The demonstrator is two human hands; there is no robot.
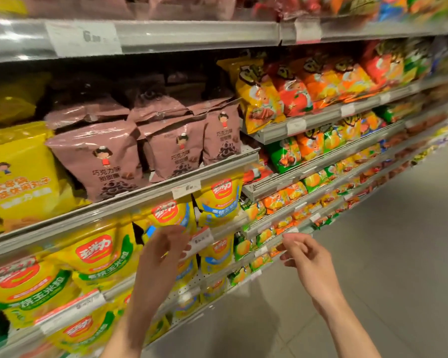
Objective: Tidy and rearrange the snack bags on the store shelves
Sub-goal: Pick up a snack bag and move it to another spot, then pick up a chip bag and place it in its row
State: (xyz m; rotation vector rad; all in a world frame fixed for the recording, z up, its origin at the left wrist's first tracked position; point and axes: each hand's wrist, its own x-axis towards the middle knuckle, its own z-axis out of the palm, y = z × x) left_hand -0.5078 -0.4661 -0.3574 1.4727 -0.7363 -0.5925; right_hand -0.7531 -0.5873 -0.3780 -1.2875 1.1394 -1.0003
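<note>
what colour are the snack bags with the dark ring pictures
Dusty mauve-pink snack bags, clearest in the head view.

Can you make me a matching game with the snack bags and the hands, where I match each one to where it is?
Things:
1. brown chocolate bags
2. yellow bags with red logo
3. left hand
4. right hand

Places:
A. held out over the aisle floor, holding nothing
B. on the shelf below the brown ones
C. reaching toward the yellow bags
D. on the shelf beside a big yellow bag

Pairs: 1-D, 2-B, 3-C, 4-A
</note>
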